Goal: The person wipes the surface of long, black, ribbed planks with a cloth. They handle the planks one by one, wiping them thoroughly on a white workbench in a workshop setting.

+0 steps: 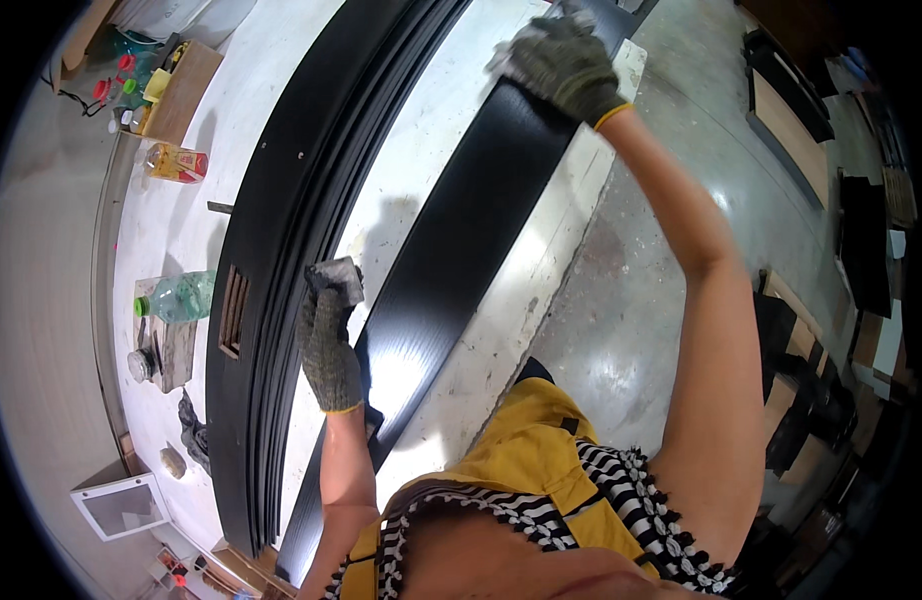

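Note:
A long glossy black board point(459, 225) lies lengthwise on the white worktable. My right hand point(566, 70), in a dark knit glove, is stretched to the board's far end. It is closed on a pale, crumpled cloth point(514, 62) that touches the board's surface; motion blurs it. My left hand point(329, 355), gloved alike, is closed around a small grey block point(338, 280) with dark smudges. This hand is beside the board's left edge, near a stack of black boards point(281, 190) standing on edge.
Left of the stack, the white table point(186, 240) holds a green bottle point(181, 297), a yellowish bottle point(176, 163), a jar point(140, 366) and a crumpled black scrap point(192, 432). A wooden box point(186, 90) stands at the far left. Panels point(786, 130) rest along the floor at right.

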The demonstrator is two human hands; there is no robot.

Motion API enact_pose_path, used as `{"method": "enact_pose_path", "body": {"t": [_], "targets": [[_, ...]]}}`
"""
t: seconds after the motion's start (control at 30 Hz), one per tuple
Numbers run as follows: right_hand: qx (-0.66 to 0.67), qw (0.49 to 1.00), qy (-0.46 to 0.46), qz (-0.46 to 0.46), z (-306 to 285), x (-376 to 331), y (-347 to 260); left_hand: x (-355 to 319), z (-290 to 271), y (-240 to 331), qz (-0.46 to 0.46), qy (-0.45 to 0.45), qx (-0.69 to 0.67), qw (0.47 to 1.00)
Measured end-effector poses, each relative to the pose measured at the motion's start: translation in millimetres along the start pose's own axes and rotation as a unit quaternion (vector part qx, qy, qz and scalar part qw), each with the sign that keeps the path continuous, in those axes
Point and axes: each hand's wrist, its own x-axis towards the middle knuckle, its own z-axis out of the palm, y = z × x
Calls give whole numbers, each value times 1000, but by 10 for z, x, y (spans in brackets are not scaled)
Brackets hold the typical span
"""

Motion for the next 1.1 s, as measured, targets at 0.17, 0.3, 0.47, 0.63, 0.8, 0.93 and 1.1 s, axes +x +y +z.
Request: {"method": "enact_pose_path", "body": {"t": [0.17,0.3,0.47,0.63,0.8,0.93,1.1], "targets": [[-61,986,-45,147,346,325,812,-49,49,41,-45,51,25,997],[-61,977,-138,152,272,647,1042,-46,72,92,-71,44,7,997],[-42,943,-133,300,468,752,1238,-17,152,156,-75,32,29,996],[-26,965,-81,249,126,560,579,-22,114,136,-90,22,73,993],[88,986,132,-55,32,-357,-754,87,101,-43,-31,11,-17,999],[472,878,-37,-68,-1040,-801,-2520,191,33,-78,37,54,-102,993],[468,876,-14,-115,-1061,-1194,-2800,73,31,27,-62,-6,-94,994]]}}
